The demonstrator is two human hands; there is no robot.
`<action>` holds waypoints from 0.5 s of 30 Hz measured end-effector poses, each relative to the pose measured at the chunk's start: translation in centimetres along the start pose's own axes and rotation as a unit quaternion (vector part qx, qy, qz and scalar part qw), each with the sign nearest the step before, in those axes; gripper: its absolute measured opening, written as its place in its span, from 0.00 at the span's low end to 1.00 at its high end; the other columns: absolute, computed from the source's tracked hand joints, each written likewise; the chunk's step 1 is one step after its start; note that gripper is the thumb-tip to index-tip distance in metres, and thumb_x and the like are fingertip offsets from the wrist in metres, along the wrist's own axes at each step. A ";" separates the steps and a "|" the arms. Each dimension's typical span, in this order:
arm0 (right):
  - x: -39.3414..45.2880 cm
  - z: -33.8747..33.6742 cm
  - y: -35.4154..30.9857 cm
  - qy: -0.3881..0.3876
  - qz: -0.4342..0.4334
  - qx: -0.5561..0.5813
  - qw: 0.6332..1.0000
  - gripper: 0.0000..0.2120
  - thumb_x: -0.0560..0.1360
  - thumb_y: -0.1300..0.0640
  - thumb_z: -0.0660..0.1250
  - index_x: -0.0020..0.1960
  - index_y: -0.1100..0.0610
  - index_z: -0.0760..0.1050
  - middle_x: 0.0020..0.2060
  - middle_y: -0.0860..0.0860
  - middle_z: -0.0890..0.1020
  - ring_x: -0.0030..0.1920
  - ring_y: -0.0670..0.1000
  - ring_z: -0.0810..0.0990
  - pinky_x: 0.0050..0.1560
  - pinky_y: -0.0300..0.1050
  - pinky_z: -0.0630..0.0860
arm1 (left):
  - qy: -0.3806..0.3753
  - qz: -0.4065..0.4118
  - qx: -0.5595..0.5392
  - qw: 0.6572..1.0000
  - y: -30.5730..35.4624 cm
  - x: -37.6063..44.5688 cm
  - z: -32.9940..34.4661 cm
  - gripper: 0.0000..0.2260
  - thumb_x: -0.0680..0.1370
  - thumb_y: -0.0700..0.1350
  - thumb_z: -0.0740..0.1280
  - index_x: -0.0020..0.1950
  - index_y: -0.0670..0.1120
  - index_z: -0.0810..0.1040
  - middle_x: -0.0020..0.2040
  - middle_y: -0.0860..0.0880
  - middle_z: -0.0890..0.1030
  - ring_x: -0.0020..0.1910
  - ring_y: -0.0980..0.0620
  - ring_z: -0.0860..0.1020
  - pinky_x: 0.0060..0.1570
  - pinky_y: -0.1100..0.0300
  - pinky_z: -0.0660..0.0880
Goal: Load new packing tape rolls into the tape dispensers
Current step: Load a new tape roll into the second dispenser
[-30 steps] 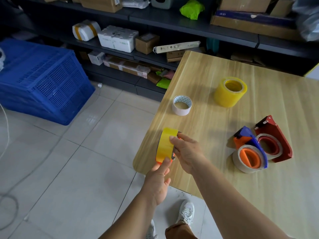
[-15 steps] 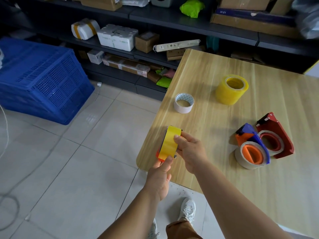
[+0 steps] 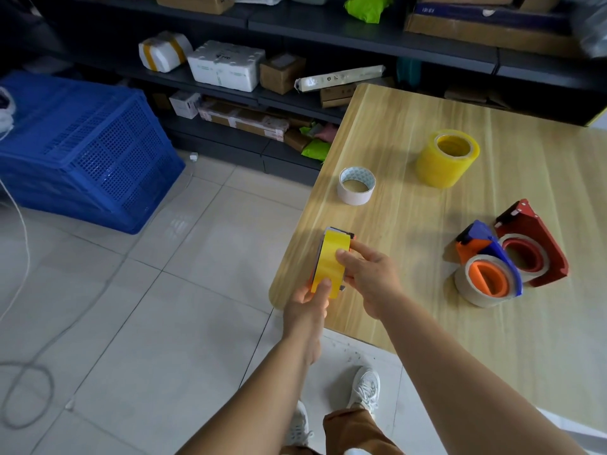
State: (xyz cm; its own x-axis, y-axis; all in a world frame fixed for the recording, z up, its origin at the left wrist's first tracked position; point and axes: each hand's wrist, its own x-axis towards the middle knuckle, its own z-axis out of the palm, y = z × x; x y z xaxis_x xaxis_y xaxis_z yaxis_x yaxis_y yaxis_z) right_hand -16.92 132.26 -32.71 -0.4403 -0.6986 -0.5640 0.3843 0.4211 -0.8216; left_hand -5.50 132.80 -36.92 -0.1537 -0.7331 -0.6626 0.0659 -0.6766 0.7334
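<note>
Since a second ago the yellow tape roll (image 3: 330,267) has tipped a little, its top leaning toward 1 o'clock, while both hands have kept hold of it at the near-left corner of the table (image 3: 410,103).

The left hand (image 3: 307,305) sits at 6 o'clock of the roll, thumb pressed on the tape face and fingers curled behind. A dispenser (image 3: 345,233) seems to sit inside the roll; only slivers of it show. The right hand (image 3: 368,277) pinches the roll's side at 3 o'clock, fingertips bent onto the rim.

I judge the roll light and rigid, its outer face slick and its cut end sticky, so it is best taken by the edges. At 3 o'clock lie a blue-and-orange dispenser (image 3: 486,270) and a red dispenser (image 3: 532,247); at 1 o'clock stands a spare yellow roll (image 3: 446,159), at 12 a white roll (image 3: 356,185).
</note>
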 end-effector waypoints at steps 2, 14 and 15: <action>-0.1 0.1 0.0 0.001 0.002 0.003 1.000 0.20 0.73 0.61 0.71 0.64 0.55 0.75 0.50 0.54 0.84 0.51 0.56 0.84 0.58 0.56 0.78 | 0.000 -0.012 -0.003 1.000 0.0 0.1 -0.1 0.20 0.75 0.53 0.69 0.65 0.47 0.76 0.56 0.40 0.81 0.57 0.48 0.80 0.50 0.61 0.70; -0.5 0.5 0.0 0.017 0.004 -0.031 0.999 0.22 0.72 0.56 0.72 0.65 0.54 0.75 0.53 0.53 0.83 0.50 0.54 0.83 0.54 0.53 0.80 | -0.001 -0.037 0.044 0.998 0.9 -0.6 0.2 0.11 0.76 0.55 0.67 0.49 0.48 0.75 0.41 0.50 0.78 0.39 0.54 0.76 0.43 0.59 0.70; -0.6 0.5 -0.1 0.016 0.000 -0.049 0.999 0.22 0.73 0.55 0.72 0.65 0.54 0.75 0.53 0.53 0.83 0.49 0.52 0.83 0.50 0.49 0.80 | 0.005 -0.043 0.042 0.998 1.0 -0.9 0.4 0.12 0.76 0.56 0.67 0.43 0.47 0.74 0.38 0.50 0.76 0.35 0.54 0.73 0.39 0.60 0.69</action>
State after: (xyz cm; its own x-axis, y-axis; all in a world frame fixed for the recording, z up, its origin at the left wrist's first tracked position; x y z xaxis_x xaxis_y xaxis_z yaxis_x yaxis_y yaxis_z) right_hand -16.27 132.40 -32.26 -0.4669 -0.6806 -0.5646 0.3038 0.4761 -0.8252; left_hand -5.68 132.86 -35.51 -0.1450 -0.6742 -0.7242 -0.0308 -0.7285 0.6844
